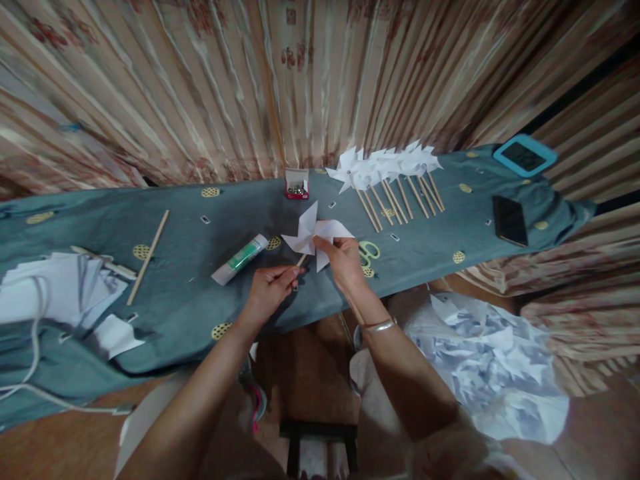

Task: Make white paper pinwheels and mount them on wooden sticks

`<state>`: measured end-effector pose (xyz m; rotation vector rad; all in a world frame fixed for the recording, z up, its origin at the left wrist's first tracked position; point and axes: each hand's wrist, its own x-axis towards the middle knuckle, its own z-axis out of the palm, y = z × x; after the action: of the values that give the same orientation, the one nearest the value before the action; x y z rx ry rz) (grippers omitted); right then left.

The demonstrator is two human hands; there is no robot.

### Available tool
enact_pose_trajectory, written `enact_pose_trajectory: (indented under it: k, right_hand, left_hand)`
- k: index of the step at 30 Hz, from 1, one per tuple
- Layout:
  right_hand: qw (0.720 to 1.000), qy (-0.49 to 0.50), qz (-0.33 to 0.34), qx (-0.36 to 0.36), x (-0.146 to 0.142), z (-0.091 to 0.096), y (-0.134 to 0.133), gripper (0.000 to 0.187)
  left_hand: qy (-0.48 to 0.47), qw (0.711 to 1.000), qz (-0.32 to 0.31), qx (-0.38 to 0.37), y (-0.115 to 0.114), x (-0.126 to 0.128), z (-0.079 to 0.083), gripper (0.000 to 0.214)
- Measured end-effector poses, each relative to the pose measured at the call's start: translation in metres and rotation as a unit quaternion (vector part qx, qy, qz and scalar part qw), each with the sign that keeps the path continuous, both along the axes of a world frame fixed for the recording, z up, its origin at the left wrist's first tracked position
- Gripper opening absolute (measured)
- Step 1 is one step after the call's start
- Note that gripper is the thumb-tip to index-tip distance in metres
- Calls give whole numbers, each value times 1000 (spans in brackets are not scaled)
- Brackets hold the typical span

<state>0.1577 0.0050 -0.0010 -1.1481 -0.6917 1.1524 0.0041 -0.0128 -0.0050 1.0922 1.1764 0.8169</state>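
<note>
I hold a white paper pinwheel (pixel 313 235) just above the blue-grey cloth of the table (pixel 190 293). My left hand (pixel 270 288) is closed round its wooden stick (pixel 301 261), pinching it near the top. My right hand (pixel 341 260) is closed on the pinwheel's centre, thumb pressed against the paper. A row of several finished white pinwheels on wooden sticks (pixel 387 175) lies on the cloth behind my right hand.
A glue stick (pixel 240 259), green-handled scissors (pixel 369 253), a small red box of pins (pixel 297 184), a loose wooden stick (pixel 149 256), a stack of white paper (pixel 55 288), a black phone (pixel 509 220), a turquoise device (pixel 525 155). Crumpled paper scraps (pixel 493 363) lie on the floor right.
</note>
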Motion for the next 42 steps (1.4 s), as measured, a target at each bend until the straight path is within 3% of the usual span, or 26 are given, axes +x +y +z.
enact_pose_trajectory:
  k: [4, 12, 18, 24, 29, 35, 42]
  right_hand:
    - [998, 59, 10, -24, -4, 6, 0, 22]
    - [984, 168, 24, -62, -2, 8, 4, 17]
    - [982, 176, 27, -56, 1, 5, 7, 18]
    - [996, 84, -8, -28, -3, 4, 2, 26]
    - [999, 25, -36, -12, -9, -1, 3, 29]
    - [999, 8, -33, -5, -14, -2, 6, 29]
    - [999, 32, -10, -23, -11, 5, 8, 21]
  left_hand:
    - [10, 1000, 2, 23, 0, -4, -2, 39]
    - [143, 963, -23, 229, 4, -15, -2, 29]
    - [168, 949, -17, 266, 4, -13, -2, 29]
    - [157, 960, -51, 225, 7, -11, -2, 31]
    - [124, 977, -32, 170, 5, -8, -6, 33]
    - [5, 999, 21, 29, -1, -2, -4, 36]
    - [-144, 985, 19, -92, -2, -1, 12, 38]
